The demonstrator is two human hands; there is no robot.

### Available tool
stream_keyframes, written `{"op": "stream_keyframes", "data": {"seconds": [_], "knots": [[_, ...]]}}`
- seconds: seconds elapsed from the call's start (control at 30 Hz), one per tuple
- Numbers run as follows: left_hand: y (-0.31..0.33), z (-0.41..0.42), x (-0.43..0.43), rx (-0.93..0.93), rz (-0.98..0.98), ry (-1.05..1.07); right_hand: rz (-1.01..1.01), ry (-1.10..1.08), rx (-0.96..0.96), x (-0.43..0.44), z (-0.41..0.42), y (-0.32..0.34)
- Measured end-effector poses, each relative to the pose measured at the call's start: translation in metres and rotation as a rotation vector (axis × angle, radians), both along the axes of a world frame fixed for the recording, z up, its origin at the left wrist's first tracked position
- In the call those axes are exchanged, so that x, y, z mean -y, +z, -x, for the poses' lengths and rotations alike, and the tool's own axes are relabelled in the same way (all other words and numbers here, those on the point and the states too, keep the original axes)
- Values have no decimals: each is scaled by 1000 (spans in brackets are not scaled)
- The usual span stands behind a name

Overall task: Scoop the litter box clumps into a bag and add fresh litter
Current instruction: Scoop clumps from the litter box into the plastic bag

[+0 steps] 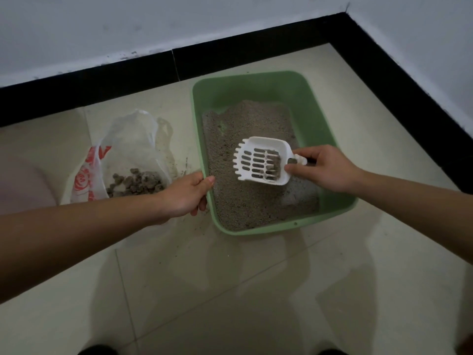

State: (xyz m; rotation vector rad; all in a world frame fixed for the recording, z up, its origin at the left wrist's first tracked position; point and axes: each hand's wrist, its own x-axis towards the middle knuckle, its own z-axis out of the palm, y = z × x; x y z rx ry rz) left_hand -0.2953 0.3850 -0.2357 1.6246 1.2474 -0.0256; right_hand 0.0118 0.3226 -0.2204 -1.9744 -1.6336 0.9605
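A green litter box (330, 139) sits on the tiled floor, partly filled with grey litter (245, 201). My right hand (325, 167) grips the handle of a white slotted scoop (261, 160) held over the litter; a small grey clump lies in the scoop near its handle end. My left hand (186, 193) grips the box's left rim, thumb inside the wall. Left of the box lies an open clear plastic bag (128, 147) with red print, holding a pile of grey clumps (138, 184).
The box stands near a room corner, with a black baseboard (128, 73) along the back wall and along the right wall. Loose litter grains are scattered on the floor between bag and box. Pale tiles (230, 290) stretch toward me.
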Motion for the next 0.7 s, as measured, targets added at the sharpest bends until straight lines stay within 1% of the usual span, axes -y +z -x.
{"op": "stream_keyframes", "data": {"seconds": [0.37,0.7], "knots": [[-4,1,-3,-9,-1,-23,-15,74,50,-2,0,7],[-3,-1,-4,-20,-18,-41,-2,72,77,1,-2,8]]}}
